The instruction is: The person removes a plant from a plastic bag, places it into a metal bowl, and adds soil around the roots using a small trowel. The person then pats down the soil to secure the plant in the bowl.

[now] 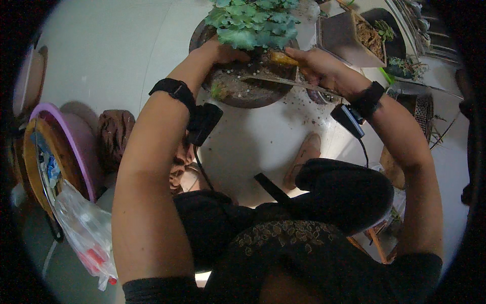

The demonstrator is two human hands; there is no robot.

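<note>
A round dark basin (262,97) with soil in it stands on the floor at the top middle. Over it is a leafy green plant (254,22) with frilled leaves. My left hand (228,52) reaches in under the leaves at the plant's base, its fingers partly hidden, so its grip is unclear. At the right side of the plant, my right hand (317,67) has its thumb by a yellowish piece (283,58); what its fingers hold is unclear. A thin flat strip (281,80) runs across the basin to below my right hand.
A square planter (343,38) with dry soil lies tilted at the upper right. Loose soil specks dot the floor (235,133). On the left are a purple basin (70,129), a brown cloth (115,129) and a clear plastic bag (85,228). A wire rack (429,30) stands far right.
</note>
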